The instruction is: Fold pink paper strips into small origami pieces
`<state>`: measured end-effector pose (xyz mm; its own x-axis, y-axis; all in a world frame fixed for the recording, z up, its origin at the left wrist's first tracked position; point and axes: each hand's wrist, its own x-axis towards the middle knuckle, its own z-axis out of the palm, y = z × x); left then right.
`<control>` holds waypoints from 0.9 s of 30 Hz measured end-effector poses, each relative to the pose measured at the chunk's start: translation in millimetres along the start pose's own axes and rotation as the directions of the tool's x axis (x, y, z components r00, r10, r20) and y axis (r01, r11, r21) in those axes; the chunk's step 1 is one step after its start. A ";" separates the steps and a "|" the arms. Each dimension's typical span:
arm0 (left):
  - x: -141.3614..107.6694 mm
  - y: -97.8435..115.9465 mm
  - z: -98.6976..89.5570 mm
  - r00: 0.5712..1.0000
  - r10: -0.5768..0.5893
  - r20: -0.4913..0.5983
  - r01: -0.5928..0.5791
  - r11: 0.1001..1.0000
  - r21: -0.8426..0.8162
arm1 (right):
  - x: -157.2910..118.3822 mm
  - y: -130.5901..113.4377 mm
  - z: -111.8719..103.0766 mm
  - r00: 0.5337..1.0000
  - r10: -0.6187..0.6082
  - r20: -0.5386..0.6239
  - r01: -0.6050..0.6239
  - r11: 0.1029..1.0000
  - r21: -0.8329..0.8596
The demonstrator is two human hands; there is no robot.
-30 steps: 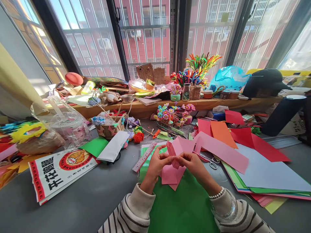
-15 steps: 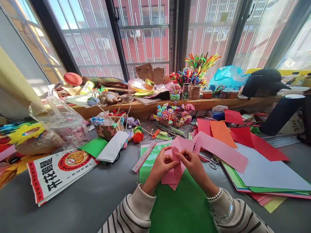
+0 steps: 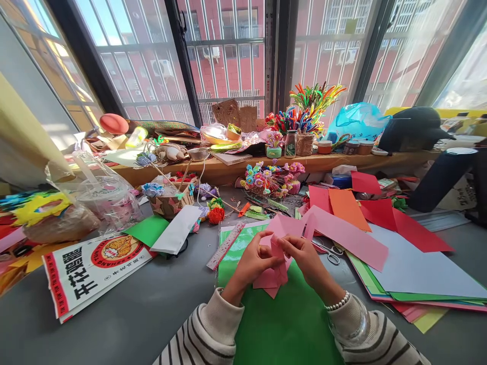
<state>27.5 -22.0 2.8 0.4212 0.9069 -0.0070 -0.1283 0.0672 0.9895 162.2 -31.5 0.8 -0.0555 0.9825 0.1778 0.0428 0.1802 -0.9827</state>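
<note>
A small folded piece of pink paper [image 3: 278,253] is pinched between both my hands, above the green mat. My left hand [image 3: 251,259] grips its left side with thumb and fingers. On the upper right edge, the thumb and fingertips of my right hand [image 3: 304,256] are closed. Beneath and behind lie more pink sheets [image 3: 266,280], partly covered by my hands. The green mat [image 3: 285,324] extends toward me under my wrists. Scissors [image 3: 333,255] rest just right of my right hand, their blades partly under pink paper.
A ruler [image 3: 227,245] lies on the mat's left side. Stacked coloured paper [image 3: 422,268] spreads at the right, beside a dark bottle [image 3: 441,177]. At the left are a printed paper bag [image 3: 102,274] and a clear plastic cup [image 3: 104,195]. Crafted flowers [image 3: 266,178] stand behind.
The folded pink paper has turned and tilted between my fingers, with its lower part shifted right. My hands stay nearly in place, fingers slightly moved.
</note>
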 end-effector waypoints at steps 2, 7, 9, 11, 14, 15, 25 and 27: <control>0.2 0.2 0.2 1.000 -0.006 -0.002 0.006 1.000 0.007 | -1.7 0.1 2.3 0.994 -0.075 -0.080 0.067 0.993 -0.096; 0.4 0.5 1.3 1.000 -0.026 0.015 0.026 1.000 0.006 | -5.1 2.3 6.1 0.943 -0.299 -0.146 0.221 0.891 -0.397; 0.2 0.2 1.9 1.000 -0.025 0.016 0.025 1.000 0.007 | -5.0 3.5 6.0 0.925 -0.350 -0.147 0.248 0.851 -0.464; 0.1 -0.7 1.9 1.000 -0.022 0.015 0.022 1.000 0.010 | -4.2 4.3 5.3 0.917 -0.370 -0.148 0.255 0.831 -0.494; 0.6 -2.8 0.9 1.000 -0.017 0.018 0.017 1.000 0.007 | -2.3 4.3 3.1 0.927 -0.345 -0.147 0.243 0.851 -0.465; 1.0 -3.4 0.5 1.000 -0.019 0.020 0.019 1.000 0.002 | -1.5 4.1 2.1 0.933 -0.329 -0.143 0.238 0.866 -0.439; 3.2 2.2 -3.6 0.961 0.014 -0.275 -0.060 0.986 -0.159 | 2.7 -0.5 -6.2 0.992 -0.117 0.045 0.124 0.961 -0.249; 2.3 3.3 -3.6 0.962 0.015 -0.272 -0.068 0.980 -0.187 | 1.5 -2.3 -4.9 0.987 -0.092 0.128 0.122 0.960 -0.251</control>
<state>24.8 -18.1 5.5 0.1588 0.9868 -0.0316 -0.3223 0.0820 0.9431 167.0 -30.2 3.5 -0.1865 0.9476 0.2593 0.2843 0.3047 -0.9090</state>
